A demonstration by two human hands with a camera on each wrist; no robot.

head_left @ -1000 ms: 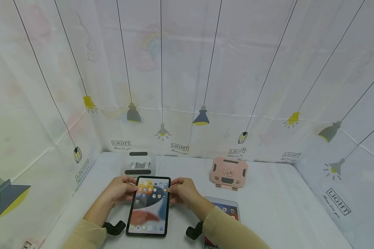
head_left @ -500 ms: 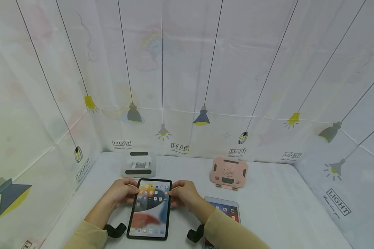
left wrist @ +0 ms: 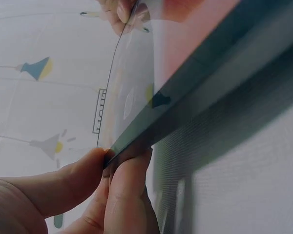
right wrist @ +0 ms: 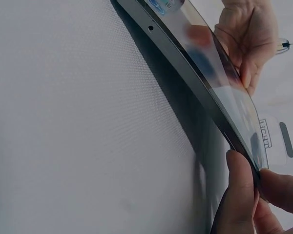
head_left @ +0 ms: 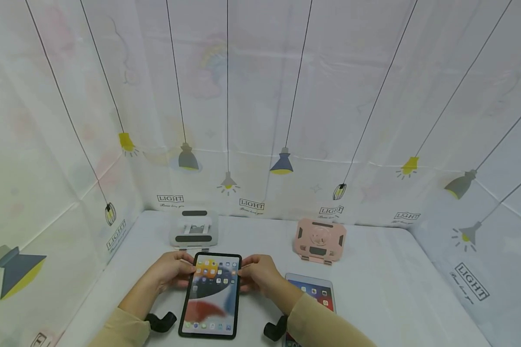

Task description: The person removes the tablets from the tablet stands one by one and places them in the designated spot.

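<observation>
A black-framed tablet (head_left: 212,299) with its screen lit is held between both hands, its far end raised off the table in the wrist views. My left hand (head_left: 171,273) pinches the left edge near the far corner, thumb on the front and fingers behind. On the opposite edge my right hand (head_left: 260,275) pinches in the same way. In the left wrist view the thumb (left wrist: 83,175) lies against the tablet's dark edge. The right wrist view shows fingers (right wrist: 241,190) under the frame. Just beyond the tablet stands a grey tablet stand (head_left: 194,230) with dark pads.
At the back right stands a pink tablet stand (head_left: 320,240). A second tablet, white-framed and lit (head_left: 317,288), lies partly hidden under the right forearm. Black wrist mounts (head_left: 161,323) hang at both wrists. A printed white curtain (head_left: 260,120) borders the table (head_left: 386,279).
Both hands have drawn the tablet slightly toward the person, and a little more of the grey stand's lower edge shows. The stands and the second tablet stay put.
</observation>
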